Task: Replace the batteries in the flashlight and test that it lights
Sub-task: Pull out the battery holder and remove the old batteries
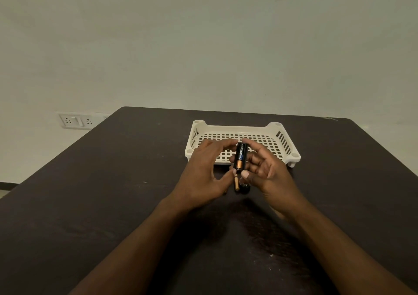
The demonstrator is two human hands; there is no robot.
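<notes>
Two hands: right hand [263, 170] fingers pinch upright "DURACELL" battery [241, 157]; left hand [207, 170] fingers loosely curled.

A plain indoor room, likely a home or small office, I sit at a dark worn surface [113, 204] pushed against a bare pale wall [203, 45], white socket-and-switch plate [75, 120] low on that wall, white slotted plastic tray [239, 129] before me
</notes>
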